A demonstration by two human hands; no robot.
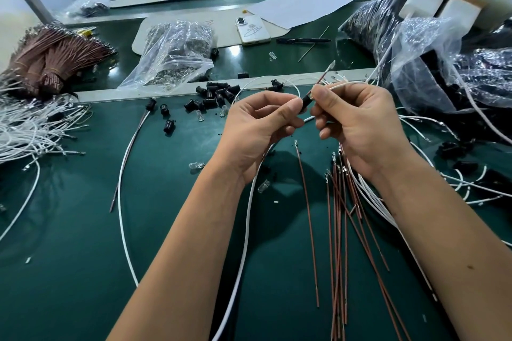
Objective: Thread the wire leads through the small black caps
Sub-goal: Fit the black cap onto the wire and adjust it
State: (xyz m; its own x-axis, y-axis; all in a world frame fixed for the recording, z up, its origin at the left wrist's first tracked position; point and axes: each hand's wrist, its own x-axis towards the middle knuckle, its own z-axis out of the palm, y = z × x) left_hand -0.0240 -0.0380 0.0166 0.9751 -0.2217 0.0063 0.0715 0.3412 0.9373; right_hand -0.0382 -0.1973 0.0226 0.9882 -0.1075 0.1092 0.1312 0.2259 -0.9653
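black cap (306,100) sits pinched between our left hand (259,130) and right hand (357,124), both curled round it, and a brown lead (324,75) already pokes out past the fingertips with its metal tip showing, so we'd say this one's about through. a white wire (349,84) runs off from the right fingers too. only one finished lead and cap (151,104) lies beyond the left hand. lots left: loose caps (216,95) just beyond the left knuckles, brown leads (340,230) under the right wrist. white wire tangles (30,127) far left could snag things.
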